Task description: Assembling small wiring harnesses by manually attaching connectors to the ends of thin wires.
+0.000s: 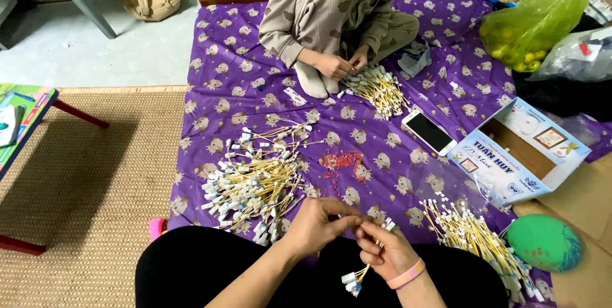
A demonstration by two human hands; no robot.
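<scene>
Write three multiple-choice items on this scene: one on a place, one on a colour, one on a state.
1. Where does the phone lie?
A. on the purple cloth, beside the open cardboard box
B. on the woven mat
C. inside the box

2. What colour is the wristband on the right hand?
A. green
B. pink
C. black

3. What are the wearer's hands doing?
A. resting flat on the cloth
B. both reaching into the box
C. the left hand and right hand meet fingertip to fingertip, the right holding a small bunch of yellow wires

Answers:
1. A, the phone lies screen up on the cloth just left of the box.
2. B, a pink band circles the wrist.
3. C, white-tipped wires hang below the right palm.
</scene>
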